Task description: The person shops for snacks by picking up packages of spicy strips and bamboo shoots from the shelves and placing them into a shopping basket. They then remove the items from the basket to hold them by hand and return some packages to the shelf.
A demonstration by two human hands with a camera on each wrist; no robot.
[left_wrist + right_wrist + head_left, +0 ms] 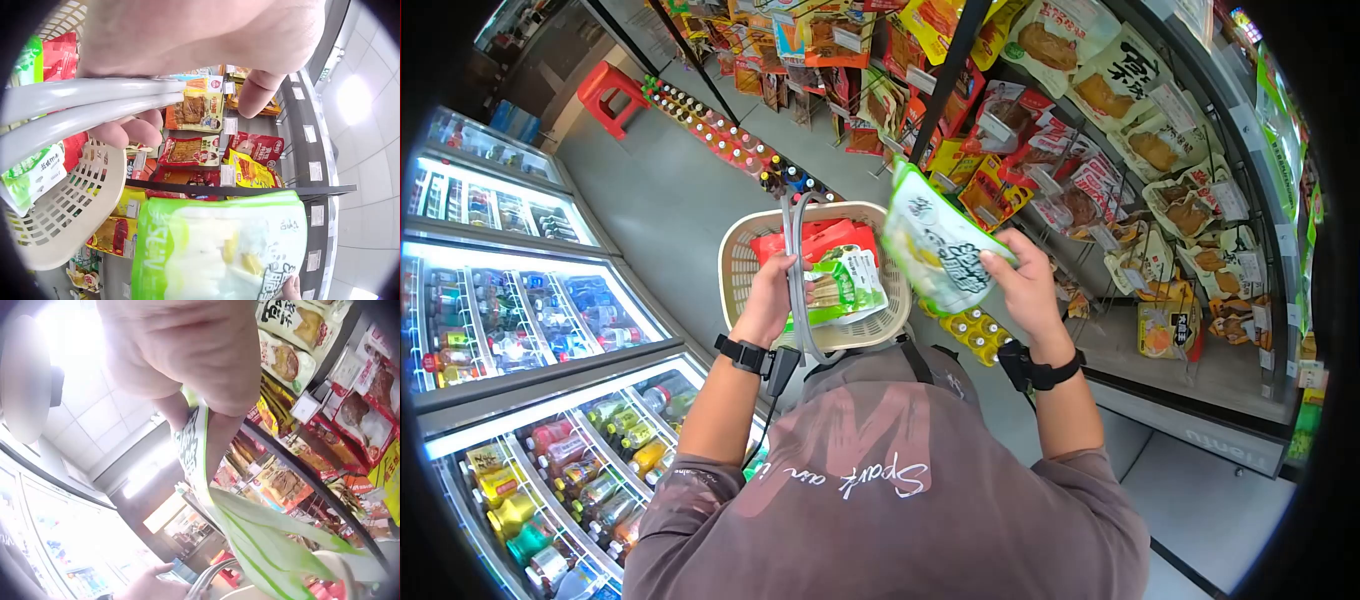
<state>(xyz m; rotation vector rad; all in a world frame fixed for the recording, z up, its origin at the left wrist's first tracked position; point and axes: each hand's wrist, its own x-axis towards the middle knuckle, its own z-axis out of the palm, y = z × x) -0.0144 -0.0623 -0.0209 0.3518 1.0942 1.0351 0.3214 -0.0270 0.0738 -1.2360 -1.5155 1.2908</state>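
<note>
My left hand grips the grey handles of a cream plastic basket. Inside the basket lie red packets and a green-and-white packet. To the right of the basket, my right hand pinches the edge of another green-and-white bag, held tilted in the air beside the basket's right rim. In the left wrist view that bag shows its printed face, and the handles run under the left palm. The right wrist view has the bag nearly edge-on, below the right hand.
Racks of hanging snack packets stand ahead and to the right. Lit drink coolers line the left side. Rows of bottles stand on the floor beyond the basket, yellow-topped cans to its right. A red stool is at the far left.
</note>
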